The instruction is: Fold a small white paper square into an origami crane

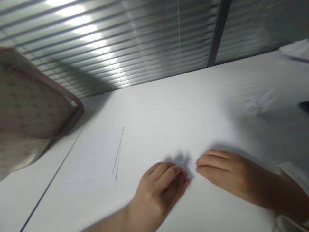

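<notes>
Between my two hands is a small piece of folded white paper (191, 167), held just above or on the white table. My left hand (160, 190) pinches its left side with curled fingers, which cover much of it. From the other side, my right hand (224, 167) grips the paper's right edge between thumb and fingertips. Fold lines show on the short stretch of paper between the hands. How its far layers lie is hidden by my left fingers.
White paper sheets (96, 154) lie on the white table (154, 122) at left. A quilted bag (31, 103) stands at far left. A folded paper shape (259, 104) sits at right, more paper (295, 50) at back right. Window blinds (145, 38) border the table's back.
</notes>
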Action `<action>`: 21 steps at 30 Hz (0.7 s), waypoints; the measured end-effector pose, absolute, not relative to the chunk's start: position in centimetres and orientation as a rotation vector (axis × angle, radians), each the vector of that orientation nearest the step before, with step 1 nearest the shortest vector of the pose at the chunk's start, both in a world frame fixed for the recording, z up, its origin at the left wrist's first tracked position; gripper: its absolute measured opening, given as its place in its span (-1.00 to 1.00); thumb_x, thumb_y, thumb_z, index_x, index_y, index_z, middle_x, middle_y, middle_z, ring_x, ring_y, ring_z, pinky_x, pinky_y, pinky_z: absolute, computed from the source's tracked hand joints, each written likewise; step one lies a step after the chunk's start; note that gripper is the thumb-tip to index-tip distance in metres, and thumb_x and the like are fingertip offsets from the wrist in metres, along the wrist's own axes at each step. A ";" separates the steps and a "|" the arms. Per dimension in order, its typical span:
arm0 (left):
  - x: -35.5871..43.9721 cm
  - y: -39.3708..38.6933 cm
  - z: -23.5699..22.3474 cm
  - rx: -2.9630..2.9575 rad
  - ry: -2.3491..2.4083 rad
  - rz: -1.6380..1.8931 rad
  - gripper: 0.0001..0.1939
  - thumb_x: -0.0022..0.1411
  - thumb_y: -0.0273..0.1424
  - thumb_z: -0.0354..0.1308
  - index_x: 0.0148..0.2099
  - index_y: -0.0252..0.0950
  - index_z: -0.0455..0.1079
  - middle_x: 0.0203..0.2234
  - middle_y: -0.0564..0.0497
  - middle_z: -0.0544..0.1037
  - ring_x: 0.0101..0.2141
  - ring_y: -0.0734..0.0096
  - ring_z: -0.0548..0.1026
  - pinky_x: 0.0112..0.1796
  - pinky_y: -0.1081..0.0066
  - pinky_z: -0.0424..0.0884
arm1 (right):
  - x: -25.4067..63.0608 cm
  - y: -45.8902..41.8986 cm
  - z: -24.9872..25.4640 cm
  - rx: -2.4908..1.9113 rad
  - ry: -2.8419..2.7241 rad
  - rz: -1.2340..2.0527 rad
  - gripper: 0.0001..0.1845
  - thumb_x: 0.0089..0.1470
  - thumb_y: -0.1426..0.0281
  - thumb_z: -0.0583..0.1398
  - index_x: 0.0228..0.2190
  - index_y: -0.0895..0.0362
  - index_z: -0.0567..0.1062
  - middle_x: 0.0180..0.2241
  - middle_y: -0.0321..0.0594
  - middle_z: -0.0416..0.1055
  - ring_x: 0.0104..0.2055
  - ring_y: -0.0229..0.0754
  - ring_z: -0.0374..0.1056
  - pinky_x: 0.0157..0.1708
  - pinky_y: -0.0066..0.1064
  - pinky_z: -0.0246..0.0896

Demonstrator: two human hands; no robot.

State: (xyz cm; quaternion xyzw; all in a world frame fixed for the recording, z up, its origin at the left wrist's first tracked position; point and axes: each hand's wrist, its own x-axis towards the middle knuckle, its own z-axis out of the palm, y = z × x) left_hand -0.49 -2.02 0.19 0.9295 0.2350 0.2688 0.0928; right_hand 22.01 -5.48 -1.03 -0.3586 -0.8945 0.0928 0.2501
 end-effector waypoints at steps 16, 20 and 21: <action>-1.5 -1.0 0.3 2.499 0.621 0.734 -0.82 0.13 -0.59 0.23 -0.18 -0.35 0.46 -0.35 -0.04 0.57 -0.29 0.35 0.49 -0.31 0.39 0.49 | 20.8 -5.3 -1.7 -1.230 -2.068 0.822 -0.85 0.20 0.54 0.07 -0.32 0.09 0.39 -0.29 -0.28 0.36 -0.22 -0.26 0.30 -0.18 -0.40 0.24; -1.1 -1.3 0.3 2.227 0.768 0.722 -0.89 0.16 -0.61 0.18 -0.31 -0.31 0.44 -0.37 -0.02 0.52 -0.29 0.39 0.47 -0.27 0.40 0.45 | 20.6 -5.3 -1.7 -1.323 -2.017 0.862 -0.84 0.19 0.55 0.07 -0.34 0.07 0.36 -0.25 -0.27 0.29 -0.18 -0.25 0.26 -0.14 -0.39 0.20; -1.0 -1.4 0.3 2.167 0.820 0.717 -0.89 0.17 -0.60 0.17 -0.35 -0.30 0.42 -0.38 -0.01 0.50 -0.29 0.40 0.46 -0.27 0.40 0.44 | 20.6 -5.3 -1.7 -1.337 -2.016 0.852 -0.84 0.19 0.56 0.07 -0.35 0.07 0.36 -0.24 -0.26 0.27 -0.16 -0.24 0.25 -0.13 -0.37 0.19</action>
